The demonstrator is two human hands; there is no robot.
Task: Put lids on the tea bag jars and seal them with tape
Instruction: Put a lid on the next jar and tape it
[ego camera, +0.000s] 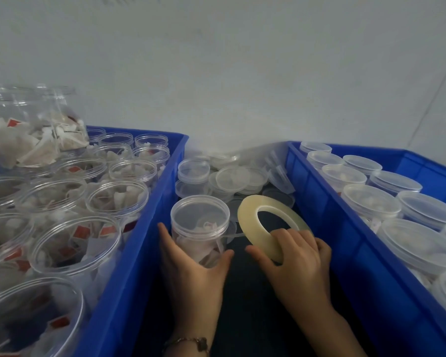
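A clear jar with tea bags (200, 228) stands upright on the dark surface between two blue crates, with a clear lid on top. My left hand (191, 269) grips its lower body from the near side. My right hand (298, 264) holds a large roll of clear yellowish tape (252, 222) by its near edge, just right of the jar. A thin strip of tape runs from the roll to the jar, just below the lid. A pile of loose clear lids (232, 176) lies behind the jar.
A blue crate (139, 240) on the left holds several open jars of tea bags, with a big clear tub (31, 124) of tea bags behind. A blue crate (327, 210) on the right holds several lidded jars. A pale wall rises behind.
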